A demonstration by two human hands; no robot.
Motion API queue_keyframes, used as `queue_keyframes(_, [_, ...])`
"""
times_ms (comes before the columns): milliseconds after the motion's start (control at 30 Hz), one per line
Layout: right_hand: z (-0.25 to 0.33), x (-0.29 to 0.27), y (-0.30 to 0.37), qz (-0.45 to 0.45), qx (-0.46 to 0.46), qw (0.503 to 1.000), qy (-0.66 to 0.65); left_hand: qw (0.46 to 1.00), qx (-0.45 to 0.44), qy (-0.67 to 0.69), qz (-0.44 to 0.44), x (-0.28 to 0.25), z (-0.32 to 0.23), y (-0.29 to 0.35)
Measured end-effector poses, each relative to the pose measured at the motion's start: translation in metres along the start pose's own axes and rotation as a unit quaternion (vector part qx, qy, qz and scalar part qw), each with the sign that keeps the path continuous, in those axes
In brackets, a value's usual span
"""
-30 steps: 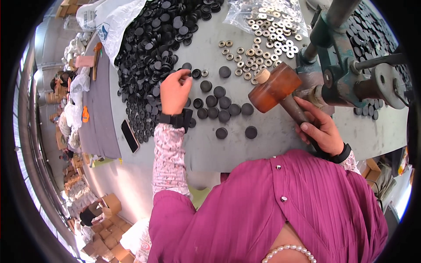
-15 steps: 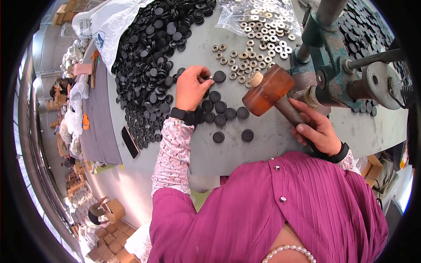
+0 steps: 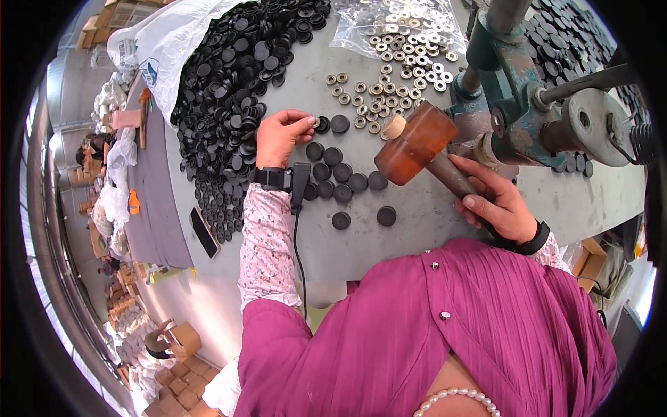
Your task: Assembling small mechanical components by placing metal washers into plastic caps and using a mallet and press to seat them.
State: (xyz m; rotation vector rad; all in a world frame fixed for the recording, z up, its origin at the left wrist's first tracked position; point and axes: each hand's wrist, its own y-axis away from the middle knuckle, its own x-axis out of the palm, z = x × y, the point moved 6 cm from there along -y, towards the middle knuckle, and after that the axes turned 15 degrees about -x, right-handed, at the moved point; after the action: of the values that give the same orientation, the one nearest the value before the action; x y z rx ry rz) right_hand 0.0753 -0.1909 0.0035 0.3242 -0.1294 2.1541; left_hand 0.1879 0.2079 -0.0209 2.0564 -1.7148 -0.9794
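Note:
My left hand [image 3: 281, 139] is closed in a pinch. A small silvery metal bearing [image 3: 316, 121] shows at its fingertips, mostly hidden by them, right beside a round black cap [image 3: 322, 124]. Just to the right lies another black cap [image 3: 340, 124]. Below them several more black caps [image 3: 342, 172] lie in a loose cluster on the grey table [image 3: 278, 240]. My right hand [image 3: 504, 208] is wrapped round the handle of a mallet [image 3: 417, 142], whose amber-brown head is raised to the right of the cluster.
A large heap of black caps [image 3: 222, 104] spreads along the left, by a white sack [image 3: 163, 55]. Ring-shaped metal bearings [image 3: 389, 89] spill from a clear plastic bag [image 3: 354, 31]. A green press [image 3: 504, 76] stands at right. A phone [image 3: 204, 233] lies near the left edge.
My left hand has shifted left, off the cap it was touching, to one beside it. My right hand keeps its hold on the mallet. The whole view has shifted slightly.

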Motion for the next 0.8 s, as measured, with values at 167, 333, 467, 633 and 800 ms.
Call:
queue_keyframes(167, [0.001, -0.001, -0.001, 0.000, 0.002, 1.000, 0.003, 1.000, -0.009, -0.023, 0.003, 0.004, 0.000, -0.003])
queue_keyframes(333, [-0.002, -0.003, -0.002, 0.001, 0.003, 1.000, -0.005, 0.995, -0.050, -0.071, 0.039, 0.012, -0.002, -0.006])
queue_keyframes(467, [0.005, 0.001, -0.001, 0.014, -0.001, 1.000, 0.007, 0.986, -0.089, -0.134, 0.052, 0.006, -0.008, -0.015])
queue_keyframes(633, [0.001, 0.000, 0.002, 0.001, -0.003, 0.999, 0.046, 0.977, -0.056, -0.193, 0.071, 0.016, -0.025, -0.021])
queue_keyframes(800, [0.001, 0.003, 0.001, 0.002, -0.010, 1.000, 0.009, 0.973, 0.107, -0.201, -0.048, 0.047, -0.049, -0.022])
